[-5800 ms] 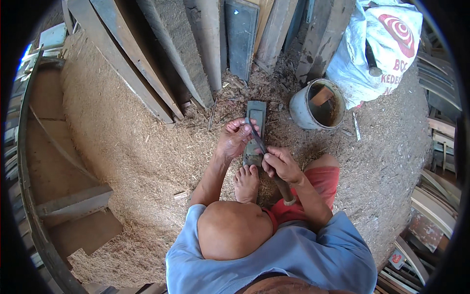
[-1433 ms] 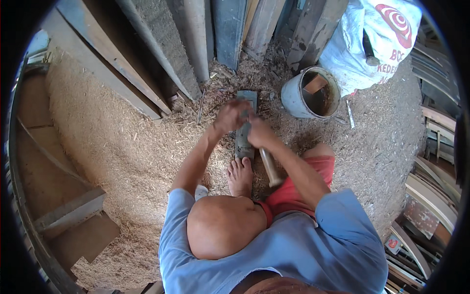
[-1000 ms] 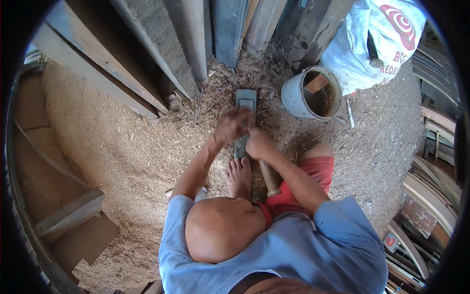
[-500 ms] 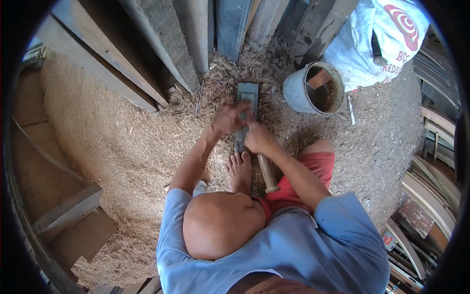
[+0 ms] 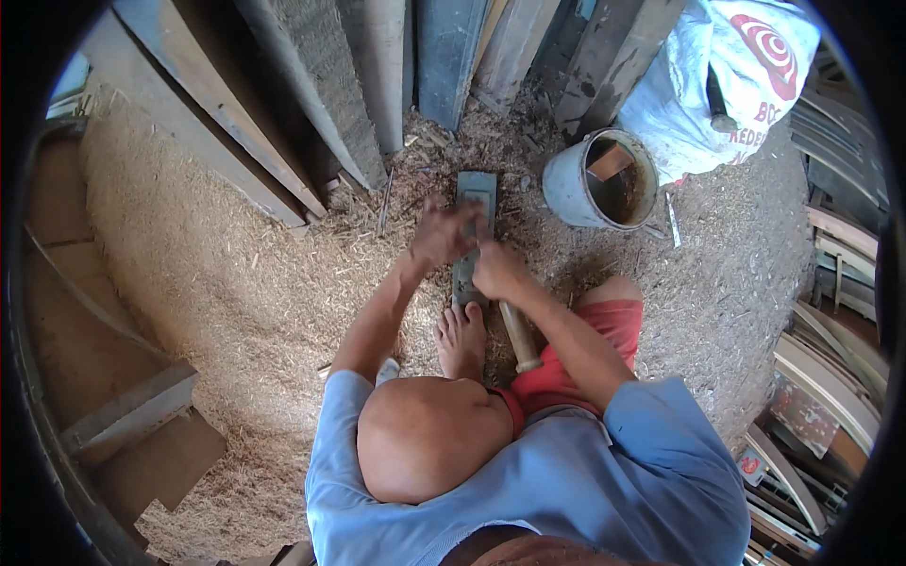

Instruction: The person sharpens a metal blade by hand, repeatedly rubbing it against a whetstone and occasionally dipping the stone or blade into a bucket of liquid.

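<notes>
My right hand [image 5: 500,271] is closed round a wooden-handled chisel [image 5: 521,337], whose handle slants back toward my knee. The chisel's blade is hidden under my hands. Beside it, my left hand [image 5: 442,232] reaches over a greyish-green sharpening stone [image 5: 479,199], its fingers close to the right hand's fingertips. Motion blurs those fingers, so their grip is unclear. The stone lies on a narrow board [image 5: 466,288] on the ground. My bare foot [image 5: 461,340] is against the near end of that board.
Wood shavings [image 5: 283,311] cover the ground. A white bucket [image 5: 573,189] holding murky water and a reddish-brown block [image 5: 610,161] stands right of the stone. Behind it sits a white sack [image 5: 698,104]. Timber planks [image 5: 311,75] lean at the back; curved wooden pieces [image 5: 830,387] are stacked right.
Both hands stay over the stone, with the left fingers blurred in both frames. The whole view has shifted slightly, so the stone and bucket sit a little lower.
</notes>
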Action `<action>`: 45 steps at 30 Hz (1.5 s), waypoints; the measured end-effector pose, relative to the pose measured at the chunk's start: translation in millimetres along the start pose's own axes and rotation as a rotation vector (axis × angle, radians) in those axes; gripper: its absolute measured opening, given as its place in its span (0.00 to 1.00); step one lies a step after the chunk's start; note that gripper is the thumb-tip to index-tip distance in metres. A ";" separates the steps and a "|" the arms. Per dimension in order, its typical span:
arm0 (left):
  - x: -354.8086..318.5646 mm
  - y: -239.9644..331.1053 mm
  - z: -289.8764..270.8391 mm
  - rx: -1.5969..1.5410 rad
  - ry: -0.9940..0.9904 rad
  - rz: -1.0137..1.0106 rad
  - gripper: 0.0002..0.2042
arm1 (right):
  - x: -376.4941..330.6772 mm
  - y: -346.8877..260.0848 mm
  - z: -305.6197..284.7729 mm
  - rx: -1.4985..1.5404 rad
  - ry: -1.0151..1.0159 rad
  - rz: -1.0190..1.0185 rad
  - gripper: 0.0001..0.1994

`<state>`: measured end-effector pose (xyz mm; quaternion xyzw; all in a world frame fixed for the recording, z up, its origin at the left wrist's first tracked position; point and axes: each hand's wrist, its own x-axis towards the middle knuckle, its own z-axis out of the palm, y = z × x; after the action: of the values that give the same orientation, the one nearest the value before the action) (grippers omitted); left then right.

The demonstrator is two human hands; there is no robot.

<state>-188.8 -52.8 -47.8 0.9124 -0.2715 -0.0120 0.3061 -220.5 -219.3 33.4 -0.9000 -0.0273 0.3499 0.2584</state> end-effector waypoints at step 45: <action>5.0 -8.9 -4.3 -0.089 -0.033 -0.083 0.23 | 11.7 13.9 12.3 -0.123 0.083 -0.172 0.47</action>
<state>-179.3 -47.1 -48.7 0.9081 -0.2376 -0.0515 0.3410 -221.4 -223.1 11.9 -0.9223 -0.1152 0.2863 0.2325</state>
